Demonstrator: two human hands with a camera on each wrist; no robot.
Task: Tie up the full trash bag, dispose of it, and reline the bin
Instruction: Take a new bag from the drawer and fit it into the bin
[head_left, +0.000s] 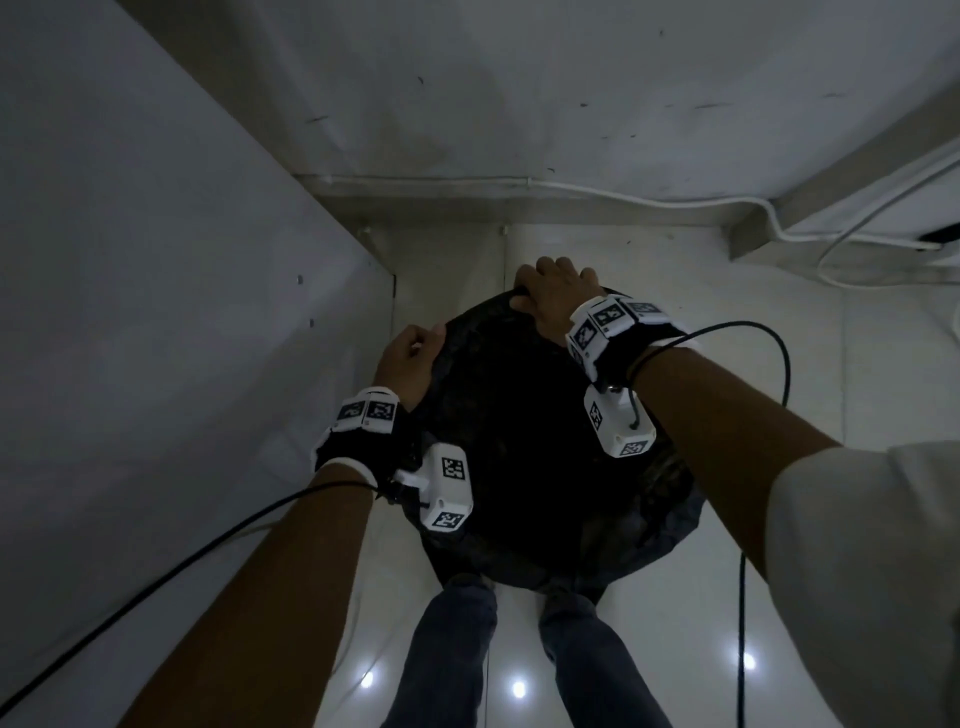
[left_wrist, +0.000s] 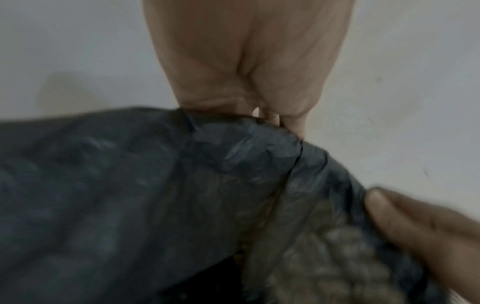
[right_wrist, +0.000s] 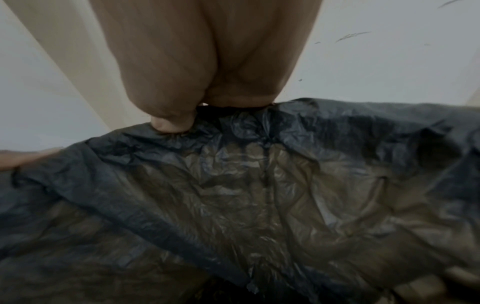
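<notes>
A black trash bag (head_left: 519, 441) lines a round bin on the floor in front of me, its mouth open and dark inside. My left hand (head_left: 410, 353) grips the bag's edge at the left rim, fingers curled over the film (left_wrist: 130, 195). My right hand (head_left: 550, 296) holds the far rim, with the thumb (right_wrist: 171, 123) pressed inside the bag (right_wrist: 259, 185) and the fingers hidden over the outside. A woven bin wall (left_wrist: 345, 261) shows faintly through the film. The bag's contents are not visible.
A white panel (head_left: 156, 312) stands close on the left and a wall (head_left: 519, 104) runs behind the bin. White cables (head_left: 779, 218) run along the skirting at the right. The floor (head_left: 753, 322) is glossy tile. My legs (head_left: 452, 649) stand just before the bin.
</notes>
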